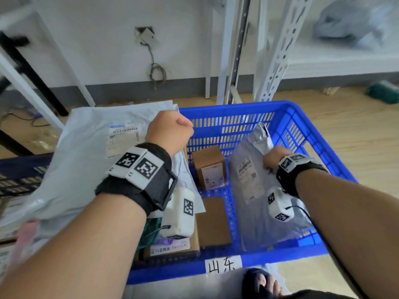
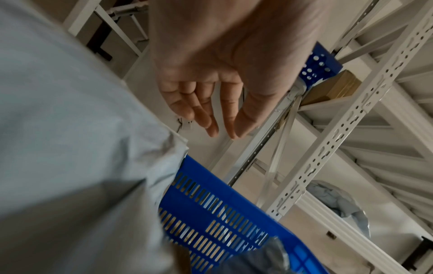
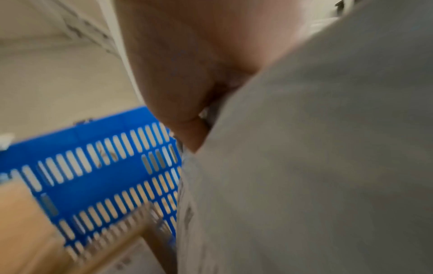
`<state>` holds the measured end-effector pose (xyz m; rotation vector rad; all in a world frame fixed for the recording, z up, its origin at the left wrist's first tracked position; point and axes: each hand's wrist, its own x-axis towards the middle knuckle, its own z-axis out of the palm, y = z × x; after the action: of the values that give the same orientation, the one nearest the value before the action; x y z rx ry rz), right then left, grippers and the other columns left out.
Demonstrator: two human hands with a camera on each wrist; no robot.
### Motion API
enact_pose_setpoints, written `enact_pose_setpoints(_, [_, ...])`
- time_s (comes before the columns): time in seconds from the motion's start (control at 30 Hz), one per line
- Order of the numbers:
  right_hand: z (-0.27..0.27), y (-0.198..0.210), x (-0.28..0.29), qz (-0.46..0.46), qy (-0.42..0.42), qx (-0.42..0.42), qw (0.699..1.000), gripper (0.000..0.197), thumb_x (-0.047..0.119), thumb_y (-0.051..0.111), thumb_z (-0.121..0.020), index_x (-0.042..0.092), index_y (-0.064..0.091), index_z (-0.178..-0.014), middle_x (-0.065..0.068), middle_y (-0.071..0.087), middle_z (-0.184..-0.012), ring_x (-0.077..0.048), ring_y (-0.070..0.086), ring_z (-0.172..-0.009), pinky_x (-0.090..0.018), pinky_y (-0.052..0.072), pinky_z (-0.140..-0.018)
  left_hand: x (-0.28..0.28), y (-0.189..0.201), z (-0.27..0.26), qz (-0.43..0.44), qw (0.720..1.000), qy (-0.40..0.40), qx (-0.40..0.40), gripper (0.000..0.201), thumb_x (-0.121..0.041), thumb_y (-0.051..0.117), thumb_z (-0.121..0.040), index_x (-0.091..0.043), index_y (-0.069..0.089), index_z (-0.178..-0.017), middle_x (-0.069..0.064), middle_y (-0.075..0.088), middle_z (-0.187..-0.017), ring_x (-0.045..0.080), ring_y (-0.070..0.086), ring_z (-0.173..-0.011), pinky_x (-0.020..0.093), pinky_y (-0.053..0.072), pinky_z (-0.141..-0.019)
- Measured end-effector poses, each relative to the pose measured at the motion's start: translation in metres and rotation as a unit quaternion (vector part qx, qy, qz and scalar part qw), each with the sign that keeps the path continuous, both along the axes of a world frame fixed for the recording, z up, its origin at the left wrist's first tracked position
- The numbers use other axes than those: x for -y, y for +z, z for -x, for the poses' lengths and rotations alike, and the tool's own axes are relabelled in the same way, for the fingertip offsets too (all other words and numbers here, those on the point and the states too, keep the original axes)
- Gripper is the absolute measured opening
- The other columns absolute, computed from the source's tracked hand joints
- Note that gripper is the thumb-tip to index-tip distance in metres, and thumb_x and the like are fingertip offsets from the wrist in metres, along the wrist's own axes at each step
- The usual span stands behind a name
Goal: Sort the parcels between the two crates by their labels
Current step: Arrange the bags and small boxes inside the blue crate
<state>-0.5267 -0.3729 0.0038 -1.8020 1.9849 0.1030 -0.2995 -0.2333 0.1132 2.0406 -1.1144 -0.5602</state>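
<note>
A blue slotted crate (image 1: pixel 237 106) carries a paper tag (image 1: pixel 222 266) on its front rim. Inside it, my right hand (image 1: pixel 273 158) grips the edge of a grey plastic mailer (image 1: pixel 250 203) with a printed label, held tilted against the right wall. The right wrist view shows that hand (image 3: pixel 194 133) pinching the grey mailer (image 3: pixel 316 166). A small cardboard box (image 1: pixel 210 167) and a flat brown box (image 1: pixel 213 221) lie on the crate floor. My left hand (image 1: pixel 170 130) hovers over a large pale mailer (image 1: pixel 86 152); the left hand (image 2: pixel 225 128) hangs relaxed and holds nothing.
A darker crate (image 1: pixel 23 167) sits at the left, mostly under the pale mailer. A labelled carton (image 1: pixel 172 247) lies beneath my left wrist. White metal shelving (image 1: pixel 274 50) stands behind the blue crate. A sandalled foot (image 1: pixel 263 283) is on the wooden floor in front.
</note>
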Motion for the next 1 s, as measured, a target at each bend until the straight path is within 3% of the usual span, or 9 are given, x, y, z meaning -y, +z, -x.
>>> enact_pose_setpoints(0.1, [0.009, 0.045, -0.007, 0.078, -0.065, 0.035, 0.994, 0.043, 0.029, 0.052, -0.083, 0.002, 0.062, -0.115, -0.020, 0.062, -0.118, -0.035, 0.059, -0.112, -0.036, 0.047, -0.089, -0.005, 0.012, -0.002, 0.019, 1.000, -0.001, -0.012, 0.015, -0.011, 0.059, -0.085, -0.016, 0.073, -0.089, -0.003, 0.066, -0.094, 0.020, 0.061, -0.099, 0.036, 0.050, -0.094])
enact_pose_setpoints(0.23, [0.023, 0.085, -0.028, 0.203, -0.079, 0.077, 0.973, 0.031, 0.018, 0.045, -0.088, 0.002, 0.063, -0.108, -0.023, 0.063, -0.113, -0.040, 0.059, -0.106, -0.039, 0.044, -0.085, -0.010, 0.021, -0.001, 0.035, 0.997, 0.001, -0.067, 0.016, -0.007, 0.059, -0.083, -0.018, 0.071, -0.082, -0.001, 0.068, -0.095, 0.019, 0.061, -0.099, 0.027, 0.046, -0.086])
enact_pose_setpoints(0.37, [0.039, 0.119, -0.048, 0.256, -0.114, 0.150, 0.948, 0.023, 0.017, 0.040, -0.091, 0.003, 0.060, -0.090, -0.022, 0.057, -0.093, -0.036, 0.054, -0.087, -0.037, 0.039, -0.072, -0.011, 0.023, 0.005, 0.044, 0.994, -0.008, -0.104, 0.013, -0.006, 0.063, -0.082, -0.017, 0.070, -0.081, 0.003, 0.069, -0.105, 0.018, 0.059, -0.110, 0.030, 0.045, -0.096])
enact_pose_setpoints(0.47, [0.043, 0.142, -0.055, 0.290, -0.178, 0.242, 0.909, 0.034, 0.018, 0.038, -0.092, -0.002, 0.062, -0.104, -0.025, 0.061, -0.109, -0.037, 0.057, -0.099, -0.036, 0.039, -0.078, -0.013, 0.026, 0.011, 0.027, 0.993, -0.027, -0.112, 0.013, -0.018, 0.065, -0.086, -0.014, 0.068, -0.098, 0.004, 0.064, -0.107, 0.019, 0.060, -0.100, 0.028, 0.046, -0.085])
enact_pose_setpoints(0.57, [0.041, 0.162, -0.057, 0.295, -0.183, 0.326, 0.879, 0.036, 0.015, 0.037, -0.094, -0.004, 0.061, -0.113, -0.022, 0.060, -0.111, -0.030, 0.053, -0.096, -0.029, 0.031, -0.075, -0.014, 0.028, 0.013, 0.006, 0.989, -0.050, -0.142, 0.049, -0.041, 0.068, -0.083, -0.014, 0.060, -0.122, -0.001, 0.057, -0.122, 0.016, 0.058, -0.110, 0.034, 0.047, -0.098])
enact_pose_setpoints(0.67, [0.033, 0.171, -0.053, 0.283, -0.183, 0.402, 0.851, 0.030, 0.017, 0.040, -0.090, 0.003, 0.063, -0.104, -0.014, 0.058, -0.097, -0.028, 0.054, -0.091, -0.031, 0.036, -0.076, -0.019, 0.036, 0.015, 0.019, 0.971, -0.082, -0.222, 0.060, -0.061, 0.072, -0.070, -0.023, 0.063, -0.115, -0.005, 0.065, -0.119, 0.013, 0.062, -0.108, 0.034, 0.048, -0.097])
enact_pose_setpoints(0.73, [0.024, 0.174, -0.053, 0.261, -0.174, 0.449, 0.837, 0.021, 0.017, 0.040, -0.089, 0.006, 0.059, -0.091, -0.008, 0.057, -0.086, -0.025, 0.056, -0.083, -0.030, 0.039, -0.072, -0.024, 0.044, 0.019, 0.021, 0.950, -0.118, -0.287, 0.050, -0.059, 0.072, -0.069, -0.024, 0.067, -0.105, -0.003, 0.072, -0.109, 0.013, 0.068, -0.099, 0.033, 0.051, -0.092])
enact_pose_setpoints(0.83, [0.009, 0.180, -0.058, 0.230, -0.153, 0.506, 0.817, 0.017, 0.011, 0.041, -0.088, 0.010, 0.050, -0.073, -0.003, 0.046, -0.069, -0.016, 0.043, -0.063, -0.028, 0.032, -0.059, -0.028, 0.047, 0.017, 0.023, 0.935, -0.138, -0.325, 0.080, -0.065, 0.081, -0.043, -0.019, 0.067, -0.108, 0.003, 0.075, -0.102, 0.022, 0.071, -0.096, 0.040, 0.053, -0.092])
enact_pose_setpoints(1.0, [0.001, 0.187, -0.061, 0.162, -0.144, 0.602, 0.769, 0.016, 0.024, 0.056, -0.070, 0.010, 0.058, -0.079, -0.014, 0.056, -0.084, -0.030, 0.056, -0.078, -0.038, 0.046, -0.075, -0.026, 0.039, -0.004, 0.076, 0.930, -0.088, -0.349, 0.103, -0.059, 0.090, -0.034, -0.005, 0.063, -0.117, 0.011, 0.072, -0.107, 0.028, 0.067, -0.104, 0.047, 0.048, -0.099])
